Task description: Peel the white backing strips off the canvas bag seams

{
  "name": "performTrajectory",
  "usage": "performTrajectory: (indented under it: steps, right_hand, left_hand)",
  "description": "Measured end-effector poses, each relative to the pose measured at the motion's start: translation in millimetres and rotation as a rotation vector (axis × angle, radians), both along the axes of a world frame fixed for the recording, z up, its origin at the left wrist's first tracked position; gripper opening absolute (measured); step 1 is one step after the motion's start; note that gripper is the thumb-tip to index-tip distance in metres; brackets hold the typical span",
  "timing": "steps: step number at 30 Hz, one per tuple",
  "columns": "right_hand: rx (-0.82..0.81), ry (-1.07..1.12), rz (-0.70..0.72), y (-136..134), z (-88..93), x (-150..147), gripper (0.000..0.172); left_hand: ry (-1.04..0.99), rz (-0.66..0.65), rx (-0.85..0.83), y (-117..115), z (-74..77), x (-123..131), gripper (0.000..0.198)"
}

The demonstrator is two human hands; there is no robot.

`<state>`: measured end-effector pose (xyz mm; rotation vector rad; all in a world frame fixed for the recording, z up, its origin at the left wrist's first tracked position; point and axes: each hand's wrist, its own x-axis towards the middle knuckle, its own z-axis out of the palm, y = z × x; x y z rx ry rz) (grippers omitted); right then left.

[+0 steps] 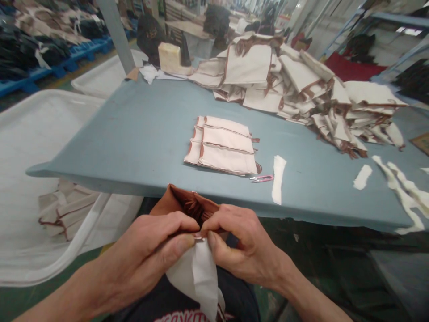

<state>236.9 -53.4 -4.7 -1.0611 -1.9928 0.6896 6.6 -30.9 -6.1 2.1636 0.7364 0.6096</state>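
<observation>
At the near table edge, my left hand [167, 241] and my right hand [239, 243] pinch the edge of a brown-and-white fabric piece, thumbs close together. Its brown part [164, 201] stands open beyond my fingers, dark inside with strands showing. White cloth [196, 273] hangs below my thumbs over my lap. My fingers cover most of the pinched edge. Past my hands, a stack of cream fabric pieces with brown trim [228, 145] lies on the blue-grey table [134, 134]. Pink-handled thread snips [261, 179] rest at its near right, beside a white strip [278, 179].
A large heap of brown-edged cream pieces [254, 67] covers the table's far right. White scraps [362, 176] lie at right. On the left stands a white tub [40, 116] with folded pieces [67, 208] inside. A yellowish block [170, 56] sits near the grey post [117, 36].
</observation>
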Motion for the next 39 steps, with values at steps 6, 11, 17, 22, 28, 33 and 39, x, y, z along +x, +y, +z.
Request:
performTrajectory:
  steps: [6, 11, 17, 22, 28, 33, 39]
  right_hand:
    - [0.03, 0.094, 0.015, -6, -2.3, -7, 0.023]
    - [-0.132, 0.26, -0.022, -9, -15.0, -14, 0.021]
    - [0.024, 0.183, 0.052, -6, -14.6, -9, 0.021]
    - [0.135, -0.051, 0.121, -8, 3.2, -3, 0.019]
    - [0.124, -0.335, 0.226, -12, 23.7, 4, 0.023]
    - [0.068, -0.19, 0.3, -5, 16.0, 11, 0.034]
    - [-0.046, 0.209, 0.352, -14, -21.4, 7, 0.044]
  left_hand:
    - [0.015, -0.051, 0.345, 6, -6.6, 1, 0.034]
    - [-0.114, -0.001, 0.559, 14, -22.6, 0, 0.038]
    - [-0.135, -0.107, 0.191, 19, -19.8, 0, 0.046]
    - [-0.027, -0.13, 0.068, 21, -2.9, 2, 0.04]
    - [0.158, -0.207, 0.048, 13, 14.1, 4, 0.026]
    - [0.133, -0.152, 0.148, -12, 12.0, 14, 0.026]
    - [-0.022, -0.295, -0.055, -26, -1.0, 17, 0.025]
